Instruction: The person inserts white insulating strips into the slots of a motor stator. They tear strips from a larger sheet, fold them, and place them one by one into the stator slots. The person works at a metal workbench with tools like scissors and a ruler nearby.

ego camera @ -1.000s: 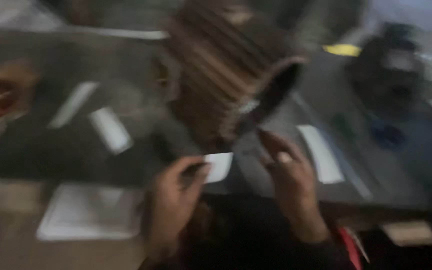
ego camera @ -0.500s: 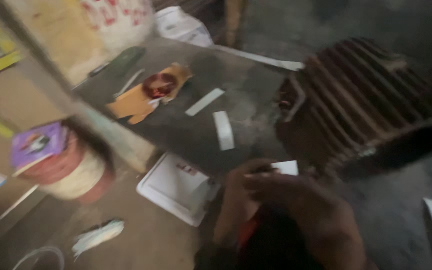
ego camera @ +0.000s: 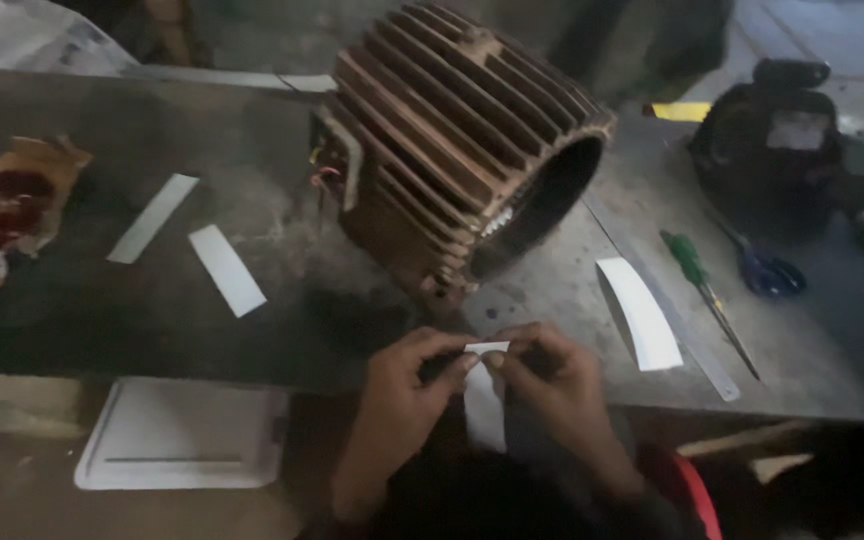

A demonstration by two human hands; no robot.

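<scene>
White paper strip (ego camera: 484,400) | pinched at top between left hand (ego camera: 399,400) and right hand (ego camera: 564,392) | hangs below fingertips

Paper strip (ego camera: 484,405) lower end hidden behind lap; black machine (ego camera: 777,140) blurred.

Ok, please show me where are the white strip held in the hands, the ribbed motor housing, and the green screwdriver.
white strip (ego camera: 484,405), head view, middle of the strip below the fingers.
ribbed motor housing (ego camera: 432,130), head view, finned outer side.
green screwdriver (ego camera: 689,260), head view, its green handle.
</scene>
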